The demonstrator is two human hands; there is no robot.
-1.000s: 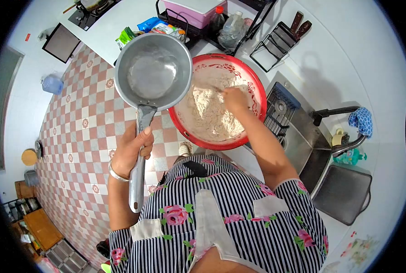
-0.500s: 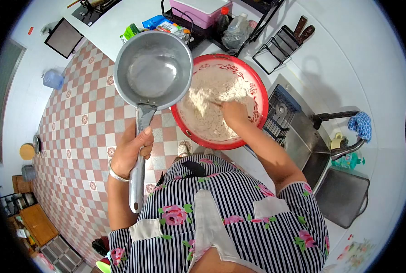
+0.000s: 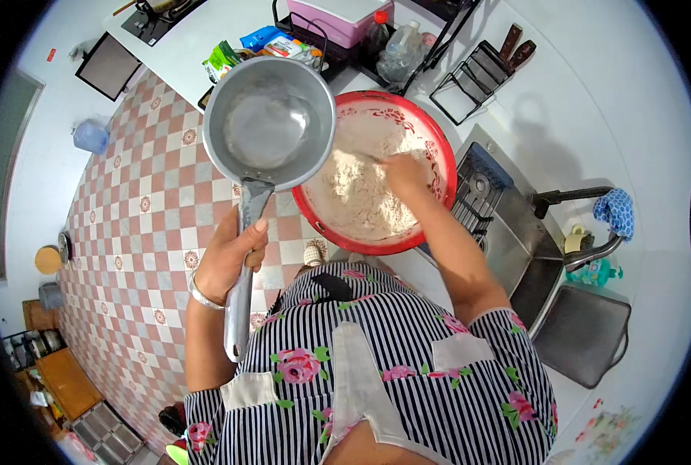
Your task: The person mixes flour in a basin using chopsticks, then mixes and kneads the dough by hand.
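Note:
My left hand point(image 3: 234, 257) is wrapped round the handle of a grey metal saucepan point(image 3: 269, 124), held up at the left of a red-rimmed basin point(image 3: 441, 139) and overlapping its edge. Water seems to lie in the pan, though its level is hard to judge. Inside the basin is pale, clumpy flour point(image 3: 365, 198). Over the flour, my right hand point(image 3: 407, 174) has its fingers closed round a thin stick-like utensil point(image 3: 367, 156), which points left into the flour and is mostly hidden.
To the right of the basin is a sink point(image 3: 516, 225) with a rack point(image 3: 477, 194) and a black faucet point(image 3: 574, 195). Behind stand a knife holder point(image 3: 473, 81), a pink box point(image 3: 337, 22) and packets point(image 3: 283, 45). A dark tray point(image 3: 583, 335) lies at the lower right.
The saucepan and my left hand have shifted slightly right. My right hand has moved about within the basin, and the flour heap has changed shape.

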